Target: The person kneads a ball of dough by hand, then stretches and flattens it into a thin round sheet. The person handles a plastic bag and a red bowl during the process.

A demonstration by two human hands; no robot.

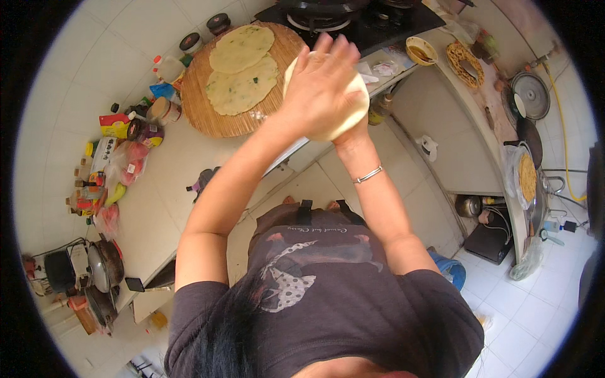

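Note:
A round, flat sheet of pale dough is between my two hands, in the air just right of the round wooden board. My left hand lies flat over its upper face, fingers slightly apart and blurred. Under the dough, my right hand supports it; only the heel and wrist show, and the fingers are hidden. On the wooden board lie two thin flatbreads flecked with green, the far flatbread overlapping the near flatbread. A dusting of flour is near the board's front edge.
A black gas stove stands behind the dough. Right of it are a bowl of brown liquid with a utensil and a browned ring-shaped bread. Cooked flatbreads rest farther along. Jars, bottles and bagged fruit line the left wall.

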